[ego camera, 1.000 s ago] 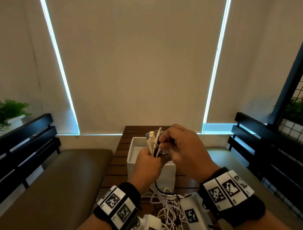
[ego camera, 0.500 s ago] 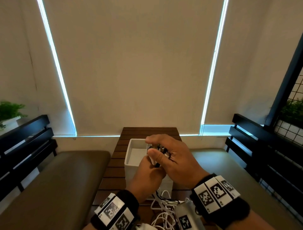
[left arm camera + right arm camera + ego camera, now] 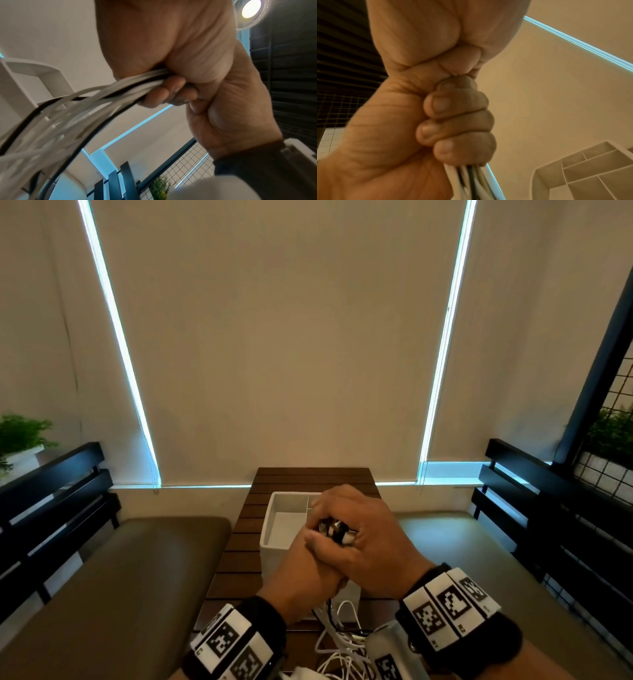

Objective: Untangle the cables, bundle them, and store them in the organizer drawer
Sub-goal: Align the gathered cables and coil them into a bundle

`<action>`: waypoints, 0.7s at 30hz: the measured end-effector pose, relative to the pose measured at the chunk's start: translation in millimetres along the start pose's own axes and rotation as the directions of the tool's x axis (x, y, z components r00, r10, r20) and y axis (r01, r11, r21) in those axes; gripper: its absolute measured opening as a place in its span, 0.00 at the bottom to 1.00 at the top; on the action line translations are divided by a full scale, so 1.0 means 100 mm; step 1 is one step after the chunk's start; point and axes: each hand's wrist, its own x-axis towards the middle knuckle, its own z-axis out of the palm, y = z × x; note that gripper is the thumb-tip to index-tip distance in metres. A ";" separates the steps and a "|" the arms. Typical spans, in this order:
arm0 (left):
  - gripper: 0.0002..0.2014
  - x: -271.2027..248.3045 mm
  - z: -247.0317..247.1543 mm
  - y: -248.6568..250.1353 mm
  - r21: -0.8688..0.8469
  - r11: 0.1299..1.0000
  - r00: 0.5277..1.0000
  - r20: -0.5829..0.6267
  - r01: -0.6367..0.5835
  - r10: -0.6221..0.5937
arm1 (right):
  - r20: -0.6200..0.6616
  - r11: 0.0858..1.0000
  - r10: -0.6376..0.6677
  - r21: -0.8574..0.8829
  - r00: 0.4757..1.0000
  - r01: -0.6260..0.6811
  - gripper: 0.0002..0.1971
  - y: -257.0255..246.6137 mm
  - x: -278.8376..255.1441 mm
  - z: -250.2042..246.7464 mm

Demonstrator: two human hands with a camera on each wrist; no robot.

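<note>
A bunch of white and black cables [image 3: 337, 642] hangs in loose loops from my left hand [image 3: 308, 570], which grips it in a fist over the wooden table [image 3: 308, 477]. In the left wrist view the cables [image 3: 102, 94] run into the curled fingers [image 3: 163, 94]. My right hand [image 3: 359, 532] is curled over the top of that fist and covers the plug ends [image 3: 334, 530], which show between its fingers. In the right wrist view the cables [image 3: 474, 180] leave the bottom of the fist. The white organizer [image 3: 274, 508] stands open just behind the hands, its dividers seen in the right wrist view [image 3: 590, 169].
Cushioned benches [image 3: 137, 559] with black slatted backs flank the narrow table on both sides. A potted plant [image 3: 20, 436] stands at the far left. A black wire grid with another plant [image 3: 609, 440] is at the right. Closed blinds fill the wall ahead.
The plug ends stood up above my left fist one second ago. My right hand has since closed down over them, and both hands have sunk lower in front of the organizer.
</note>
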 end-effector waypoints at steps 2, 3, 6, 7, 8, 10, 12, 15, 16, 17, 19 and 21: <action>0.12 -0.02 0.00 0.01 0.013 0.999 0.999 0.003 -0.033 0.033 | 0.021 0.995 0.047 0.083 0.999 -0.049 0.23 -0.03 -0.01 -0.05; 0.13 -0.01 0.03 0.01 0.022 0.999 0.999 0.004 -0.036 0.036 | 0.019 0.979 0.093 0.179 0.995 -0.095 0.34 -0.05 -0.02 -0.09; 0.13 0.01 0.10 -0.05 0.074 0.996 0.995 -0.085 -0.050 0.056 | 0.052 0.936 0.197 0.288 0.979 -0.203 0.48 -0.09 -0.01 -0.19; 0.10 0.03 0.12 -0.08 0.093 0.993 0.990 -0.116 -0.066 0.077 | 0.091 0.952 0.198 0.221 0.976 -0.213 0.43 -0.11 0.00 -0.19; 0.08 0.04 0.11 -0.10 0.137 0.987 0.988 -0.121 -0.080 0.096 | 0.123 0.971 0.184 0.128 0.975 -0.200 0.37 -0.12 0.01 -0.17; 0.13 0.05 0.08 -0.11 0.188 0.975 0.986 -0.098 -0.119 0.139 | 0.133 0.990 0.142 0.004 0.981 -0.144 0.26 -0.11 0.02 -0.13; 0.14 0.04 0.03 -0.09 0.163 0.974 0.981 -0.091 -0.158 0.174 | 0.118 0.994 0.111 -0.013 0.987 -0.110 0.20 -0.08 0.03 -0.12; 0.10 0.03 0.04 -0.05 0.087 0.984 0.982 -0.094 -0.156 0.164 | 0.128 0.996 0.085 -0.040 0.988 -0.081 0.17 -0.04 0.03 -0.14; 0.10 0.03 0.06 -0.05 0.086 0.979 0.978 -0.080 -0.184 0.190 | 0.145 0.995 0.079 -0.067 0.986 -0.070 0.18 -0.05 0.03 -0.14; 0.09 0.03 0.07 -0.05 0.108 0.972 0.974 -0.069 -0.208 0.216 | 0.162 0.994 0.077 -0.093 0.984 -0.062 0.20 -0.05 0.02 -0.14; 0.08 0.04 0.06 -0.08 0.093 0.977 0.977 -0.067 -0.194 0.200 | 0.180 0.993 0.080 -0.097 0.980 -0.063 0.22 -0.06 0.00 -0.12; 0.10 0.04 0.04 -0.17 0.097 0.981 0.984 -0.043 -0.167 0.172 | 0.168 0.997 0.054 -0.062 0.984 -0.044 0.21 -0.05 -0.01 -0.11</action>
